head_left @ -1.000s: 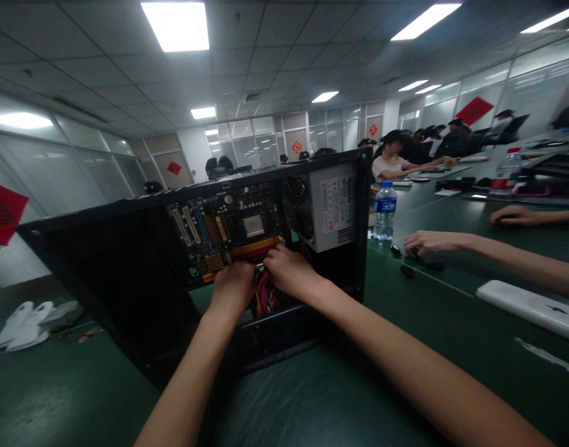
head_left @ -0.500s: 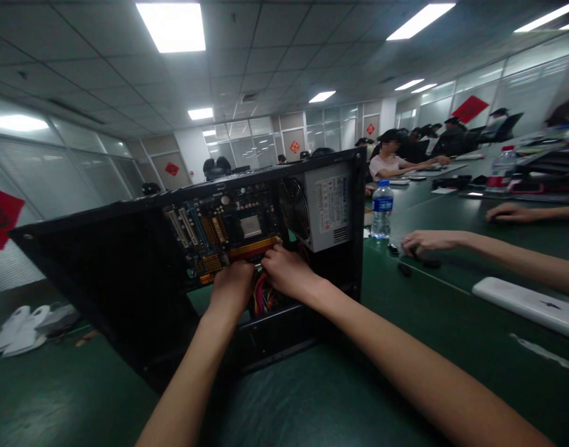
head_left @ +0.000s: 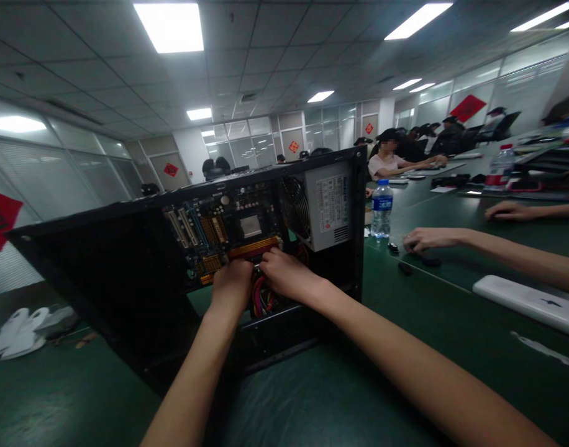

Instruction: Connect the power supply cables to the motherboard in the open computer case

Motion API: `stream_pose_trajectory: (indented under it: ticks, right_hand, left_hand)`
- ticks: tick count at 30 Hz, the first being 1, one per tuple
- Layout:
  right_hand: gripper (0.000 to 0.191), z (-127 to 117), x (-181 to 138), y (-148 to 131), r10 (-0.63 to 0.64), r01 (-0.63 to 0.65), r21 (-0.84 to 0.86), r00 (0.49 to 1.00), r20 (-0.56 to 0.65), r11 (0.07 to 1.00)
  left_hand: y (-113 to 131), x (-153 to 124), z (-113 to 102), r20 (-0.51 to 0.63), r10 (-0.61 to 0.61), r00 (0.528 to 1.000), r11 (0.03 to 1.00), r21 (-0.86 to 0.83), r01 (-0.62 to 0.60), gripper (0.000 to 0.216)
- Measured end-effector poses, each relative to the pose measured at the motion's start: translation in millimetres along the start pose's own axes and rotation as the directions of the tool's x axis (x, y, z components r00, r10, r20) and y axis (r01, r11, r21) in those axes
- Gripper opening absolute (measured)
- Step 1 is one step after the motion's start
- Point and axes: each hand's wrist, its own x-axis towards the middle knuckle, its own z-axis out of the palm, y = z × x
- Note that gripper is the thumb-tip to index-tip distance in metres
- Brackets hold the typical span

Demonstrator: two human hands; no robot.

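Both hands reach into an open black computer case (head_left: 284,338) that stands on the table. Fingers bent, my left hand (head_left: 233,282) is closed at the lower edge of the motherboard (head_left: 259,205). My right hand (head_left: 287,270) is closed right beside it, just below the red and yellow memory slots (head_left: 254,249). A bundle of coloured power wires (head_left: 262,295) runs down from between the two hands. The fingertips and whatever they grip are hidden. Above my right hand sits the silver power supply (head_left: 328,208) with its fan (head_left: 294,208).
On the green table (head_left: 387,372) to the right stand a blue-capped water bottle (head_left: 382,211) and a long white device (head_left: 527,301). Another person's hand (head_left: 427,239) rests near small black objects. White slipper-like items (head_left: 21,335) lie at left. More people sit farther back.
My right hand has shifted slightly down and left, its fingers lower beneath the memory slots. My left hand stays nearly in place. The other person's hand has moved a little.
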Motion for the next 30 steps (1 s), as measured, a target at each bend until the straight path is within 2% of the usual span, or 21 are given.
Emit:
stream_pose_trajectory:
  ticks: [11,15,22,30]
  right_hand:
    - [0.019,-1.9,-1.2,-1.0,-0.015,0.015,-0.003,1.0,0.002,1.0]
    - [0.019,-2.9,-1.7,-1.1,-0.01,0.01,-0.006,1.0,-0.006,1.0]
    - [0.019,-5.4,-2.1,-2.3,-0.035,0.031,-0.079,0.998,-0.047,0.996]
    - [0.02,2.0,-0.9,1.1,-0.058,0.058,-0.011,0.998,0.0,0.998]
  left_hand:
    - [1.1,-3.2,-3.1,0.01,-0.025,1.0,1.0,-0.009,0.025,0.033]
    - [-0.6,-3.3,0.8,-0.025,-0.014,1.0,1.0,-0.003,0.014,0.032]
    - [-0.8,-4.3,-0.3,-0.043,-0.029,0.999,1.0,0.0,0.029,0.038]
    - [-1.1,-4.9,0.2,-0.066,-0.017,0.998,1.0,0.011,0.018,0.034]
